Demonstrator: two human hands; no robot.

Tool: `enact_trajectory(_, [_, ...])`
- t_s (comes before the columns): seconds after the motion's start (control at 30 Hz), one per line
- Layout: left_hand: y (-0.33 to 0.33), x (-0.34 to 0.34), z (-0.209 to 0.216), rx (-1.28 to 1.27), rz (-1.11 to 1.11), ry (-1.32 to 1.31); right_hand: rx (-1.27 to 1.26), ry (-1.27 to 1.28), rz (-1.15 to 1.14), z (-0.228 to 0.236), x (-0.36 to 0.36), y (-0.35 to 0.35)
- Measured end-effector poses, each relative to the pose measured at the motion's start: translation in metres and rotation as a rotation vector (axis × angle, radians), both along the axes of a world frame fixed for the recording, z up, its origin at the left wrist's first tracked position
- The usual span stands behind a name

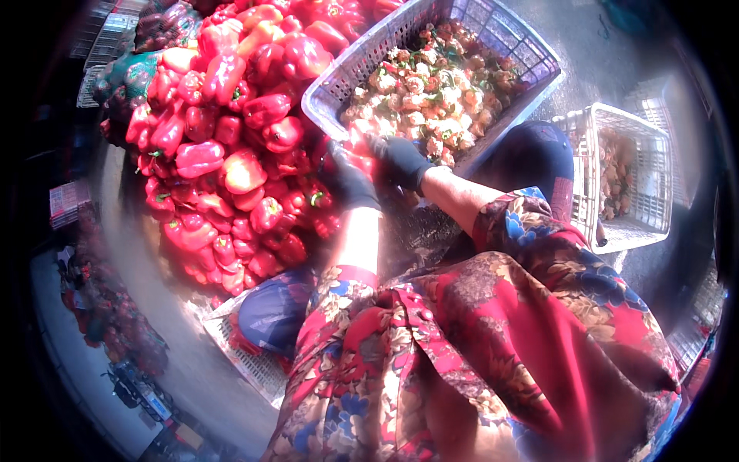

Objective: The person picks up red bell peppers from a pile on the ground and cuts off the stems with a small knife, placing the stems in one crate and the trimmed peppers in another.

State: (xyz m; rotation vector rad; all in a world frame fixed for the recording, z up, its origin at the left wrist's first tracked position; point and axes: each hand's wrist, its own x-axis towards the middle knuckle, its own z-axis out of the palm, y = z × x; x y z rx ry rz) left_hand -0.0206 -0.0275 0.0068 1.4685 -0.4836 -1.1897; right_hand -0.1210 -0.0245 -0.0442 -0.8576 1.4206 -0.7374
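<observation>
Both my hands wear dark gloves and meet at the near left corner of a bluish-purple plastic crate (323, 100). My left hand (348, 175) is closed around the side of a red bell pepper (361, 154). From the other side, my right hand (402, 160) closes on the same pepper; whether it also holds a small tool is hidden. Pale cut pepper cores with green stems (423, 92) fill much of the crate. To the left of my hands lies a large heap of red bell peppers (223, 154).
A white crate (635, 181) with more cores stands on the right. Another pale crate (242, 346) sits by my left knee (273, 312). Dark and green net sacks (127, 77) border the heap at the far left. My right knee (531, 158) is beside the purple crate.
</observation>
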Motion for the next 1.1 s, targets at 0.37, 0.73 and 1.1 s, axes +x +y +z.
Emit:
enact_trajectory(0.37, [0.004,0.066,-0.080,0.076,-0.410,0.862,-0.165,0.049,0.002,0.033,0.004,0.009])
enact_trajectory(0.73, [0.015,0.026,-0.015,-0.252,-0.295,-0.507,-0.443,0.499,0.306,0.015,0.006,0.009])
enact_trajectory(1.1, [0.013,0.007,0.013,0.043,-0.202,-0.011,-0.038,0.014,0.073,-0.014,-0.003,-0.005])
